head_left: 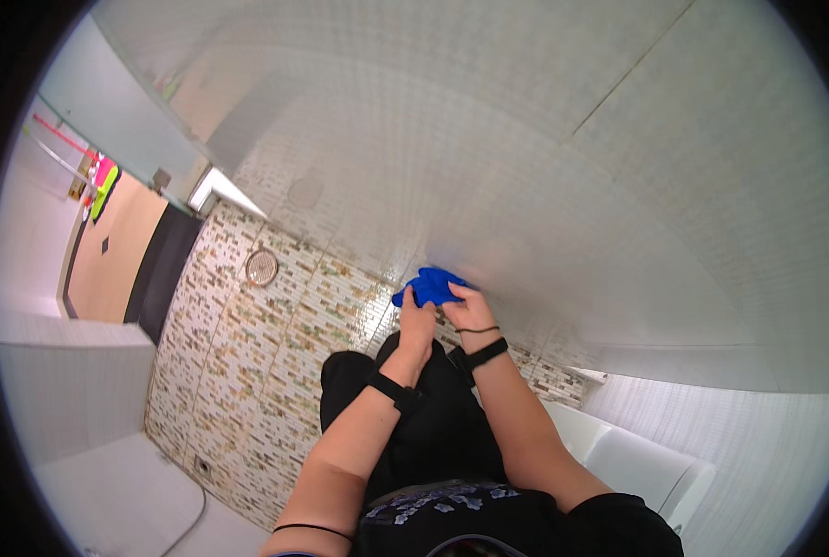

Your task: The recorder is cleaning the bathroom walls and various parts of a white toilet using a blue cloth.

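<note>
Both my hands meet in front of my knees, at the middle of the head view. A bright blue cloth or glove [437, 284] lies bunched between them; its exact kind cannot be told. My left hand [416, 313] is at its lower left, with a finger pointing onto the blue fabric. On the other side, my right hand [469, 308] pinches the fabric's right end between thumb and fingers. Black bands circle both wrists. The glossy wall panel stands just beyond the fabric.
Mosaic-patterned floor tiles [247, 362] carry a round drain [262, 267]. A white toilet [637, 459] stands behind me at the right. At the left are a glass door [129, 125], a dark threshold [157, 271] and a green and pink broom or mop head [106, 184]. A hose [195, 519] lies lower left.
</note>
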{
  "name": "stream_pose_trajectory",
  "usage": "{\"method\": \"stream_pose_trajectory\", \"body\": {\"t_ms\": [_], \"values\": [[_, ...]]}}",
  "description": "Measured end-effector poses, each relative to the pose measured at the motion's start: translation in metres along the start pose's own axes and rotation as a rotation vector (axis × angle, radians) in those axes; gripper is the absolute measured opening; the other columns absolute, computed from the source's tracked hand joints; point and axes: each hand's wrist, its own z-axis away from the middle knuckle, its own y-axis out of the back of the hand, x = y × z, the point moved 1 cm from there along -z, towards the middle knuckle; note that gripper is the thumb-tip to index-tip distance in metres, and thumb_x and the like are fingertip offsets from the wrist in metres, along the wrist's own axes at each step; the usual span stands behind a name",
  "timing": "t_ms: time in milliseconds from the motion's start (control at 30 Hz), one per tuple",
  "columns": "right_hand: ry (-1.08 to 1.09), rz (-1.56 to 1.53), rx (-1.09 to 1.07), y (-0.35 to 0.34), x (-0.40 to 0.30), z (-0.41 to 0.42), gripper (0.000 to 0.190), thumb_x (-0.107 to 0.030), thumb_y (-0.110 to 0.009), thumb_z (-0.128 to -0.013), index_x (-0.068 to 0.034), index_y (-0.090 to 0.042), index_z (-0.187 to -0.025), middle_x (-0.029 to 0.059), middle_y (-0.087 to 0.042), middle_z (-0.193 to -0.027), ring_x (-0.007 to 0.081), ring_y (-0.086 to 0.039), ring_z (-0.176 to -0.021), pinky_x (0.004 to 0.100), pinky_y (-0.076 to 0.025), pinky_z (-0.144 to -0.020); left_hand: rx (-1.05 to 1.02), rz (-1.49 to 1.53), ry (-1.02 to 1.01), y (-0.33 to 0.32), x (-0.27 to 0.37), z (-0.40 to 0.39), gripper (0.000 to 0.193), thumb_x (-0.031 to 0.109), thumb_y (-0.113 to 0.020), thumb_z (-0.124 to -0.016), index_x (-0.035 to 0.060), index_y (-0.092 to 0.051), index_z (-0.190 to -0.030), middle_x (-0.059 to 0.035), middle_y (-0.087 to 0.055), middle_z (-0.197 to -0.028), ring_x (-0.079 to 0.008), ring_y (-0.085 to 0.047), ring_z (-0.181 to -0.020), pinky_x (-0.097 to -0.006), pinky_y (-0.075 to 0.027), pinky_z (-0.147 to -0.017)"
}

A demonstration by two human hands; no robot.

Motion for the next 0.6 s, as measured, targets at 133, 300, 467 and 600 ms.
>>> {"method": "stream_pose_trajectory", "body": {"t_ms": [133, 300, 467, 600], "values": [[0.022, 0.007, -0.066, -0.012, -0.032, 0.024, 0.024, -0.002, -0.049, -0.086, 0.004, -0.053, -0.108, 0.0132, -0.059, -0.105, 0.0216, -0.056, -0.096, 0.0307, -0.044, -0.088, -0.127, 0.047, -0.159, -0.038, 0.052, 0.033, 0.067, 0.003, -0.051, -0.082, -0.0043, -0.017, -0.139, -0.0186, -0.045, -0.123, -0.0226, -0.048, -0.107, -0.0298, -0.039, -0.091], [0.05, -0.037, -0.065, -0.07, -0.054, 0.074, 0.031, -0.005, -0.047, -0.087, 0.008, -0.047, -0.116, 0.0174, -0.053, -0.117, 0.0286, -0.051, -0.109, 0.0379, -0.038, -0.099, -0.26, -0.072, -0.31, -0.029, 0.09, 0.064, 0.068, 0.004, -0.051, -0.083, -0.0054, -0.013, -0.139, -0.0194, -0.041, -0.129, -0.0237, -0.045, -0.114, -0.0303, -0.036, -0.096], [0.12, -0.046, -0.123, -0.145, -0.077, 0.117, 0.031, -0.005, -0.047, -0.087, 0.009, -0.047, -0.115, 0.0188, -0.052, -0.118, 0.0291, -0.05, -0.111, 0.0391, -0.037, -0.1, -0.399, -0.107, -0.407, -0.013, 0.17, 0.107, 0.065, 0.005, -0.051, -0.085, -0.0052, -0.016, -0.138, -0.0186, -0.036, -0.132, -0.0232, -0.04, -0.118, -0.0305, -0.032, -0.099], [0.239, -0.055, -0.211, -0.196, -0.093, 0.15, 0.031, -0.005, -0.045, -0.089, 0.011, -0.046, -0.115, 0.0197, -0.051, -0.119, 0.0294, -0.049, -0.113, 0.0406, -0.036, -0.101, -0.444, -0.18, -0.49, -0.005, 0.234, 0.147, 0.062, 0.006, -0.051, -0.085, -0.002, -0.02, -0.138, -0.0169, -0.033, -0.133, -0.0234, -0.037, -0.12, -0.0321, -0.031, -0.1]]}}
